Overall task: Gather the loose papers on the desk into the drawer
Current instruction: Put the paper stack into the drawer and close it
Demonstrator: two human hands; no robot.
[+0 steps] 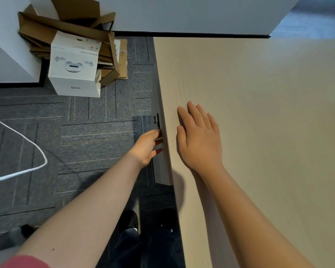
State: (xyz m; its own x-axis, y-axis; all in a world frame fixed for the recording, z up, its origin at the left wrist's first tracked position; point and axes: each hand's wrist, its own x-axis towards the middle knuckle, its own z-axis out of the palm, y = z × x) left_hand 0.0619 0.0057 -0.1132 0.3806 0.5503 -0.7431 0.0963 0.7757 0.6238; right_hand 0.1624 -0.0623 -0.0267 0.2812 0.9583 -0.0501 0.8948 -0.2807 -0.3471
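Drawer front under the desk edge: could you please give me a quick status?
Left hand fingertips on drawer front; drawer looks shut. Right hand flat on desk. No papers in view.

Pale wood-grain desk (259,113) top, grey drawer (160,167) front beneath its edge, seemingly shut

Boxes, cable and shoes on the carpet

Far beyond the left hand, a white product box (74,71) stands against flattened cardboard (66,26); a white cable (27,140) loops left of it, dark shoes (131,219) below.
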